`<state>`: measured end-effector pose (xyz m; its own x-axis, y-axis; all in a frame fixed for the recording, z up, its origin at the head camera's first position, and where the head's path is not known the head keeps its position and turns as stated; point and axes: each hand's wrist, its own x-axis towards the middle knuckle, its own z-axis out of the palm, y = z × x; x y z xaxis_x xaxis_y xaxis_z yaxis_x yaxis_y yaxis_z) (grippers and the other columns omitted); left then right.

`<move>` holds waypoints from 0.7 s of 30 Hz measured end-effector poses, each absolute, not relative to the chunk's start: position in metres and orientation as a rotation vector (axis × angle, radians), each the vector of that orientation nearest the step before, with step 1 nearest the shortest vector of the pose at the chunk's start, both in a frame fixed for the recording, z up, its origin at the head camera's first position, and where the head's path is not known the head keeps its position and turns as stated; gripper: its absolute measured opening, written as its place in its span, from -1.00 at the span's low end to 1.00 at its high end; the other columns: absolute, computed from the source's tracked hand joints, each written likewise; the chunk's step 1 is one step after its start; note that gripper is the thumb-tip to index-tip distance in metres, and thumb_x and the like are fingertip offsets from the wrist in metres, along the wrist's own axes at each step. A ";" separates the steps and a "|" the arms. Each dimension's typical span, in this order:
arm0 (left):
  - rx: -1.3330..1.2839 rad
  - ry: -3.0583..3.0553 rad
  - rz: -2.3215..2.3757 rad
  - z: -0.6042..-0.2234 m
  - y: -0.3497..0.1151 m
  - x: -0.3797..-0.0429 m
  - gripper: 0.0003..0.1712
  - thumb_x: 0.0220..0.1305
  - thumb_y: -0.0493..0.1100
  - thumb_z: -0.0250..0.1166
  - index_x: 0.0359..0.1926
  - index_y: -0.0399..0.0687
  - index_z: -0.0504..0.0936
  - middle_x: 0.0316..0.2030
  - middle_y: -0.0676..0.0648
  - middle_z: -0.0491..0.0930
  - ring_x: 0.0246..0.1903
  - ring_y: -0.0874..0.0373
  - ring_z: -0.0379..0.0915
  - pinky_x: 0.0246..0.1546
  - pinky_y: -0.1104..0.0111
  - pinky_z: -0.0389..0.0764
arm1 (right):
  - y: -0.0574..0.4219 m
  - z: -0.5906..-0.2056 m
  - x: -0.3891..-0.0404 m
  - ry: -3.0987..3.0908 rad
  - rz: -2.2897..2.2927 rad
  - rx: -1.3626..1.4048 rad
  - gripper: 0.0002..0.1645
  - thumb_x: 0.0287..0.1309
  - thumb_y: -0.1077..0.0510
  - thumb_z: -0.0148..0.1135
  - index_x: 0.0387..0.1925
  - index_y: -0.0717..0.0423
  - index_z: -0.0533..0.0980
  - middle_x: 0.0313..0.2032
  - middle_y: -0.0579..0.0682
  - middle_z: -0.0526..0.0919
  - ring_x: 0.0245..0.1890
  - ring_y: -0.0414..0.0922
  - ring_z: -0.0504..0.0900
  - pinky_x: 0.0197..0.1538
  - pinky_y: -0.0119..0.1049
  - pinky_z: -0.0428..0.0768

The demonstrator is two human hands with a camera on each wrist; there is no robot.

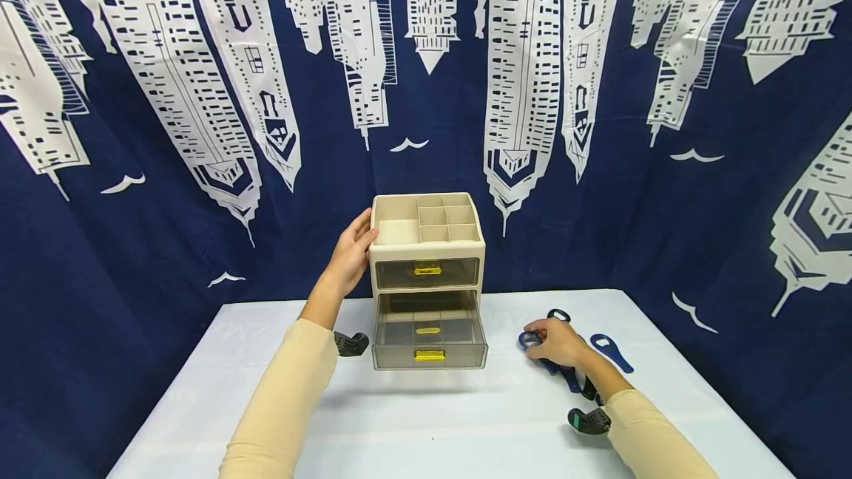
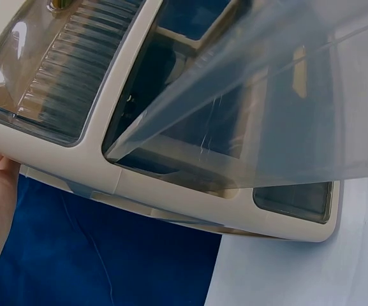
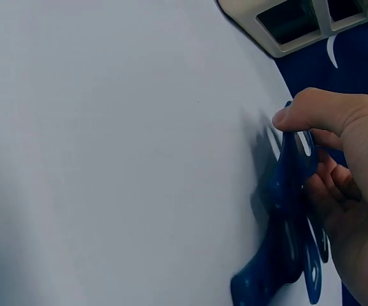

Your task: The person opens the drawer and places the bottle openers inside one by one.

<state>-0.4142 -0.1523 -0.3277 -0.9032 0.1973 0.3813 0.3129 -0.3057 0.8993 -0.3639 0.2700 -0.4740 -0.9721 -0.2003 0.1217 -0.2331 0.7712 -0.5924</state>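
Note:
A cream drawer organizer (image 1: 426,251) stands at the back of the table, with a divided tray on top. Its upper smoky drawer (image 1: 393,274) is closed, and the clear drawer (image 1: 399,357) below is pulled out. My left hand (image 1: 351,251) rests against the organizer's left side, thumb at the top rim and fingers along the wall. To the right, my right hand (image 1: 558,342) pinches the ring-shaped end of a flat blue tool (image 3: 288,159) between thumb and fingers. Its lower part overlaps other blue tools in the right wrist view.
Another blue ring-headed tool (image 1: 611,352) lies beyond the right hand, and a black-ringed one (image 1: 559,314) is just behind it. Black wrist devices (image 1: 589,421) show beside both forearms. A navy cloth with white buildings (image 1: 439,154) hangs behind the white table (image 1: 426,435).

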 end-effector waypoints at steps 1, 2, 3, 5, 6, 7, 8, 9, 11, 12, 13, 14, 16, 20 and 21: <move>-0.667 -1.807 -2.387 -0.327 -0.152 -0.414 -0.29 0.64 -0.35 -0.05 0.65 -0.21 -0.11 0.61 -0.23 -0.07 0.55 -0.04 -0.09 0.48 0.06 0.09 | 0.271 -0.473 -0.364 -2.902 0.987 0.374 -0.39 -0.13 0.29 0.59 0.05 0.35 0.66 -0.12 0.07 0.70 -0.15 0.00 0.59 0.01 0.05 0.57; -0.666 -1.807 -2.387 -0.327 -0.152 -0.414 -0.29 0.64 -0.35 -0.04 0.65 -0.21 -0.11 0.61 -0.23 -0.07 0.55 -0.04 -0.08 0.48 0.05 0.09 | 0.272 -0.471 -0.364 -2.895 0.985 0.392 -0.38 -0.14 0.29 0.60 0.05 0.36 0.66 -0.12 0.07 0.70 -0.15 0.00 0.58 0.01 0.03 0.57; -0.666 -1.808 -2.388 -0.327 -0.152 -0.414 -0.29 0.64 -0.34 -0.04 0.65 -0.22 -0.11 0.61 -0.23 -0.07 0.55 -0.04 -0.08 0.48 0.05 0.09 | 0.273 -0.469 -0.364 -2.889 0.990 0.403 -0.38 -0.15 0.30 0.60 0.05 0.36 0.66 -0.12 0.07 0.69 -0.16 -0.01 0.56 0.00 0.00 0.56; -0.663 -1.808 -2.389 -0.327 -0.152 -0.414 -0.29 0.64 -0.34 -0.04 0.65 -0.22 -0.10 0.61 -0.24 -0.06 0.55 -0.05 -0.07 0.48 0.04 0.09 | 0.274 -0.464 -0.364 -2.881 0.993 0.436 -0.37 -0.14 0.31 0.59 0.07 0.39 0.64 -0.10 0.08 0.69 -0.17 -0.02 0.52 -0.01 -0.03 0.54; -0.662 -1.809 -2.389 -0.327 -0.152 -0.414 -0.29 0.64 -0.34 -0.04 0.65 -0.22 -0.10 0.61 -0.24 -0.06 0.55 -0.05 -0.07 0.48 0.04 0.09 | 0.274 -0.462 -0.364 -2.879 1.001 0.432 -0.36 -0.15 0.31 0.59 0.07 0.38 0.65 -0.10 0.07 0.68 -0.18 -0.03 0.50 -0.02 -0.05 0.53; -0.659 -1.808 -2.390 -0.327 -0.152 -0.414 -0.29 0.64 -0.35 -0.05 0.65 -0.22 -0.10 0.60 -0.23 -0.06 0.55 -0.05 -0.07 0.48 0.04 0.10 | 0.273 -0.459 -0.364 -2.878 0.999 0.440 -0.36 -0.14 0.32 0.58 0.08 0.39 0.64 -0.09 0.08 0.68 -0.18 -0.03 0.50 -0.01 -0.06 0.53; -0.656 -1.807 -2.391 -0.327 -0.152 -0.414 -0.30 0.64 -0.35 -0.05 0.65 -0.21 -0.10 0.60 -0.23 -0.06 0.55 -0.05 -0.07 0.48 0.04 0.10 | 0.273 -0.457 -0.364 -2.874 0.988 0.457 -0.37 -0.13 0.31 0.57 0.08 0.39 0.64 -0.09 0.08 0.68 -0.19 -0.03 0.50 -0.03 -0.06 0.53; -0.653 -1.804 -2.391 -0.327 -0.153 -0.414 -0.30 0.64 -0.35 -0.05 0.65 -0.21 -0.09 0.60 -0.23 -0.05 0.55 -0.05 -0.06 0.47 0.04 0.10 | 0.273 -0.454 -0.364 -2.872 0.988 0.460 -0.37 -0.12 0.31 0.57 0.08 0.39 0.64 -0.08 0.09 0.68 -0.19 -0.04 0.50 -0.02 -0.06 0.53; -0.649 -1.804 -2.388 -0.327 -0.153 -0.414 -0.30 0.64 -0.35 -0.04 0.64 -0.22 -0.09 0.60 -0.23 -0.04 0.55 -0.05 -0.06 0.47 0.05 0.10 | 0.272 -0.448 -0.364 -2.866 0.985 0.475 -0.37 -0.12 0.31 0.56 0.09 0.39 0.63 -0.08 0.08 0.69 -0.19 -0.05 0.51 -0.02 -0.06 0.53; -0.652 -1.805 -2.384 -0.327 -0.153 -0.414 -0.30 0.64 -0.35 -0.05 0.64 -0.22 -0.09 0.60 -0.24 -0.05 0.55 -0.05 -0.07 0.47 0.05 0.10 | 0.272 -0.445 -0.364 -2.865 0.978 0.488 -0.36 -0.12 0.31 0.55 0.10 0.39 0.63 -0.10 0.07 0.69 -0.20 -0.05 0.51 -0.04 -0.08 0.54; -0.655 -1.807 -2.380 -0.327 -0.153 -0.413 -0.30 0.65 -0.35 -0.05 0.64 -0.22 -0.09 0.60 -0.24 -0.05 0.55 -0.06 -0.07 0.47 0.04 0.10 | 0.272 -0.442 -0.364 -2.861 0.969 0.506 -0.36 -0.12 0.31 0.54 0.10 0.40 0.63 -0.12 0.06 0.69 -0.21 -0.05 0.51 -0.06 -0.09 0.54; -0.660 -1.808 -2.377 -0.327 -0.153 -0.413 -0.30 0.65 -0.35 -0.05 0.64 -0.23 -0.10 0.60 -0.24 -0.06 0.55 -0.06 -0.07 0.47 0.04 0.11 | 0.271 -0.439 -0.365 -2.857 0.955 0.523 -0.36 -0.13 0.32 0.52 0.10 0.41 0.62 -0.16 0.04 0.69 -0.24 -0.06 0.50 -0.09 -0.11 0.53; -0.669 -1.808 -2.372 -0.327 -0.152 -0.413 -0.29 0.65 -0.34 -0.04 0.64 -0.24 -0.10 0.60 -0.25 -0.06 0.55 -0.07 -0.08 0.47 0.04 0.11 | 0.271 -0.433 -0.365 -2.850 0.935 0.551 -0.36 -0.14 0.32 0.50 0.10 0.40 0.63 -0.21 0.00 0.67 -0.27 -0.08 0.49 -0.13 -0.15 0.51; -0.668 -1.804 -2.372 -0.327 -0.150 -0.413 -0.30 0.65 -0.34 -0.05 0.64 -0.23 -0.10 0.61 -0.25 -0.07 0.55 -0.06 -0.08 0.47 0.05 0.10 | 0.270 -0.421 -0.364 -2.819 0.891 0.654 -0.38 -0.12 0.30 0.49 0.08 0.40 0.63 -0.25 -0.03 0.66 -0.27 -0.07 0.51 -0.12 -0.10 0.56; -0.660 -1.805 -2.373 -0.327 -0.150 -0.413 -0.30 0.65 -0.34 -0.04 0.65 -0.22 -0.10 0.61 -0.25 -0.07 0.55 -0.06 -0.08 0.47 0.05 0.10 | 0.269 -0.417 -0.363 -2.812 0.890 0.678 -0.39 -0.11 0.29 0.49 0.09 0.40 0.63 -0.23 -0.01 0.66 -0.25 -0.06 0.51 -0.08 -0.06 0.57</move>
